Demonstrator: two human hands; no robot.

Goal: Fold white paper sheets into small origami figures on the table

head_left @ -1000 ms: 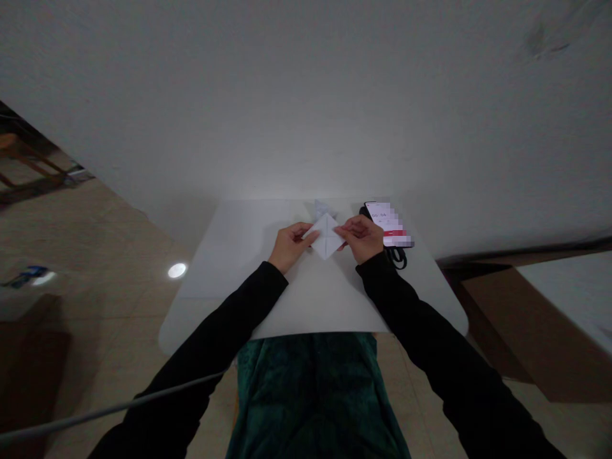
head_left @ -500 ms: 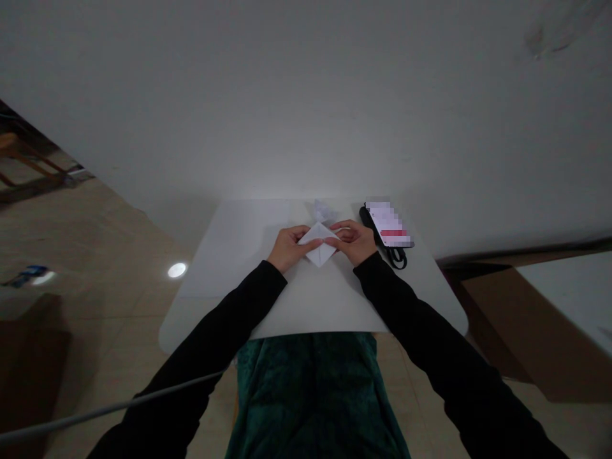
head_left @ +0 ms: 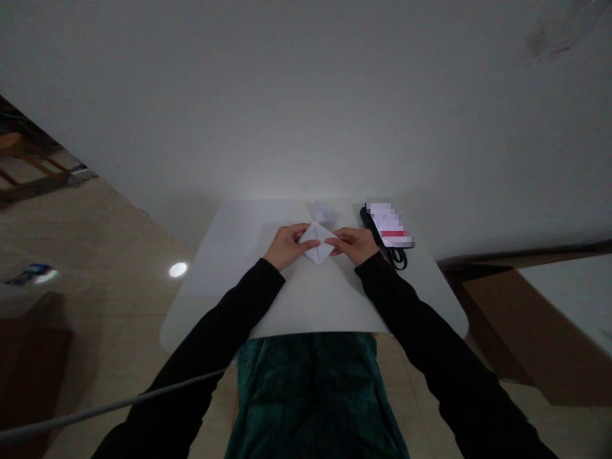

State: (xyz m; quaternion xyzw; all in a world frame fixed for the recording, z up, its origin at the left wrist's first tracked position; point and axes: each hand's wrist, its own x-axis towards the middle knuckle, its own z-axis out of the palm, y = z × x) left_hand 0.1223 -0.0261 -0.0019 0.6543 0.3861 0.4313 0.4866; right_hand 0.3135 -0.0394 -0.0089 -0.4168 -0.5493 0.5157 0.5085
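A small diamond of folded white paper (head_left: 317,254) is held above the middle of the white table (head_left: 306,312), creases running through its centre. My left hand (head_left: 288,245) pinches its left corner, thumb on the front face and fingers behind. At the right corner my right hand (head_left: 356,243) grips it the same way, its thumb resting on the front. Both thumb tips lie close to the centre crease. Just behind the folded paper sits a crumpled, translucent whitish piece (head_left: 325,211), partly hidden by it.
A lit phone (head_left: 389,224) lies at the table's right rear, beside a black object with a looped strap (head_left: 396,257). White paper sheets (head_left: 234,242) cover the left rear. The wall (head_left: 306,115) rises behind. A cardboard box (head_left: 535,338) stands right; a grey cable (head_left: 115,405) crosses lower left.
The folded paper has shifted and tilted slightly to the left. My right hand's fingers have dropped a little at its right corner. Both hands keep hold of it.
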